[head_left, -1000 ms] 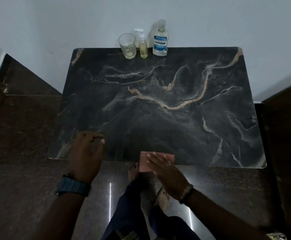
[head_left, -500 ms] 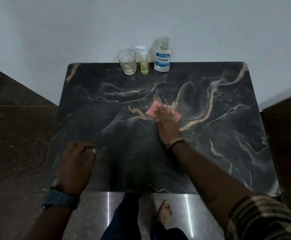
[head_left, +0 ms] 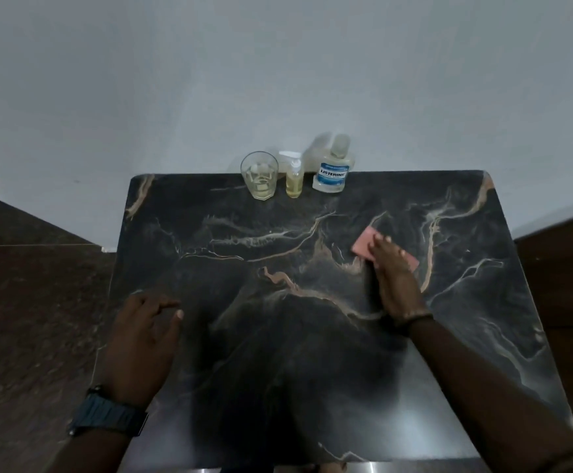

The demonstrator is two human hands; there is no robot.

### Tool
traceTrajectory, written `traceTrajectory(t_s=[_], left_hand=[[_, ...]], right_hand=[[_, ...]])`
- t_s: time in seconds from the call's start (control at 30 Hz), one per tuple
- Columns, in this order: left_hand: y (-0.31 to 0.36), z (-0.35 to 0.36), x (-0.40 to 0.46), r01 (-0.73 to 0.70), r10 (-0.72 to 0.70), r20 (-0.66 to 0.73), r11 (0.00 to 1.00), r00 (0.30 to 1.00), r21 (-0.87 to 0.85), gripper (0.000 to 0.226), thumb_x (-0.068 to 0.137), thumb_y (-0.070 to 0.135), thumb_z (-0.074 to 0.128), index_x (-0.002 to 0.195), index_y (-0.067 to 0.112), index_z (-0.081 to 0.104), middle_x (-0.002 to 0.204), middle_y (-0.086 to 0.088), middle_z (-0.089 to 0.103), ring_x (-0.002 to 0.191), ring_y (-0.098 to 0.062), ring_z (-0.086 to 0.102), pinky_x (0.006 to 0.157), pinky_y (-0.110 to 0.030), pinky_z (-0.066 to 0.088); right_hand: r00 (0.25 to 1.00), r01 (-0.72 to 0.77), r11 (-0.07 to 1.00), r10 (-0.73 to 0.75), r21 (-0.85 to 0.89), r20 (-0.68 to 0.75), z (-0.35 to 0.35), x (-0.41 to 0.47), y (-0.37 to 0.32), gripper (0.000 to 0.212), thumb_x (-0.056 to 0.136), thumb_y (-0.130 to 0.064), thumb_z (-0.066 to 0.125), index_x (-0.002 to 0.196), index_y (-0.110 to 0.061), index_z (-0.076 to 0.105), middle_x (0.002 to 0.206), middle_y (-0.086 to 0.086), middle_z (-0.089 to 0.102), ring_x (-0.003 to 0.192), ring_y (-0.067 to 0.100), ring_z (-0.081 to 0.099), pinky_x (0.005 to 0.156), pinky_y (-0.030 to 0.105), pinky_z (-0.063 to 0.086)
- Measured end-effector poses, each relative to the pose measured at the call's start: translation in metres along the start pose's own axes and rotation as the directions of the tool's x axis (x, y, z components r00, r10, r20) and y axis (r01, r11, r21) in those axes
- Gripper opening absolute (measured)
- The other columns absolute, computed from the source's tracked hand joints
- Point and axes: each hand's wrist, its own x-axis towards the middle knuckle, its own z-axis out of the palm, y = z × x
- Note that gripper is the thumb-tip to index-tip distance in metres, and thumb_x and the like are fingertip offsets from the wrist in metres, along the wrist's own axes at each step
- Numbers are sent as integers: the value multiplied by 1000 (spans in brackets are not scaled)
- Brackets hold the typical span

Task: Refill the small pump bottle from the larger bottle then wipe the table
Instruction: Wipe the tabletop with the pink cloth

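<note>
A pink cloth (head_left: 367,243) is pressed flat under the open right hand (head_left: 392,271) toward the surface's (head_left: 312,370) far right corner, while the left hand (head_left: 141,339) is rested open and empty near the left edge.

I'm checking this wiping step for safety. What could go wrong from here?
1. The right hand presses the pink cloth flat on the table; a stroke toward the back edge might topple the glass, small pump bottle or larger bottle.
2. The glass holds liquid, so it could spill.

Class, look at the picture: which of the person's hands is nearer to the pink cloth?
The right. The right hand lies flat on top of the pink cloth, pressing it to the table. The left hand rests far off at the table's near-left edge, apart from the cloth.
</note>
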Motion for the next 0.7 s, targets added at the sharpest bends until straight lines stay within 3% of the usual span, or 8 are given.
traceTrajectory(t_s=[0.13, 0.2, 0.27, 0.37, 0.5, 0.57, 0.7], left_hand=[[-11, 2, 12, 3, -3, -1, 1000, 1000, 1, 18, 97, 38, 60, 109, 28, 70, 109, 20, 50, 95, -8, 56, 85, -40, 54], [-17, 1, 16, 9, -9, -16, 1000, 1000, -9, 20, 97, 39, 58, 109, 28, 69, 109, 18, 50, 97, -6, 54, 86, -40, 53], [-21, -1, 20, 16, -16, -10, 1000, 1000, -19, 17, 98, 38, 58, 109, 30, 68, 108, 18, 50, 96, -7, 54, 87, -39, 53], [-24, -5, 25, -44, 44, -26, 999, 999, 17, 12, 97, 29, 61, 109, 29, 64, 108, 14, 52, 95, -13, 56, 86, -33, 50], [-37, -6, 27, 32, -32, -41, 999, 999, -8, 15, 95, 25, 64, 107, 20, 72, 107, 23, 46, 98, -10, 56, 88, -30, 49], [-44, -6, 24, 82, -83, -30, 996, 996, -21, 18, 96, 27, 64, 107, 17, 74, 109, 18, 51, 99, -9, 57, 89, -33, 52], [-43, -9, 21, 131, -131, -1, 991, 991, -33, 17, 95, 23, 65, 106, 14, 74, 111, 5, 61, 100, -24, 65, 89, -46, 57]], right_hand=[[953, -255, 965, 261, 55, -154, 19, 68, -32, 46, 114, -8, 39, 160, -4, 43, 173, 12, 30, 165, 29, 19, 135, 47, 11], [926, -309, 948, 317, 69, -206, 41, 72, -57, 47, 114, -9, 38, 160, -4, 43, 173, 13, 29, 164, 29, 18, 135, 46, 10], [951, -237, 970, 245, 60, -189, 68, 62, -85, 49, 113, -9, 37, 162, -8, 41, 175, 11, 27, 165, 27, 16, 135, 47, 9], [999, -23, 999, 24, 30, -27, 110, 51, -131, 53, 112, -16, 36, 164, -13, 37, 176, 5, 21, 166, 25, 11, 136, 51, 8], [958, 235, 971, -239, 45, 158, 149, 76, -187, 50, 113, -9, 38, 163, -10, 39, 176, 6, 21, 166, 26, 10, 135, 50, 6], [938, 283, 957, -290, 68, 190, 157, 96, -205, 48, 114, -8, 38, 161, -8, 42, 176, 7, 23, 166, 28, 13, 135, 48, 6], [921, 304, 948, -318, 97, 226, 161, 118, -219, 46, 114, -9, 40, 160, -10, 45, 175, 5, 26, 166, 24, 15, 135, 44, 6]])
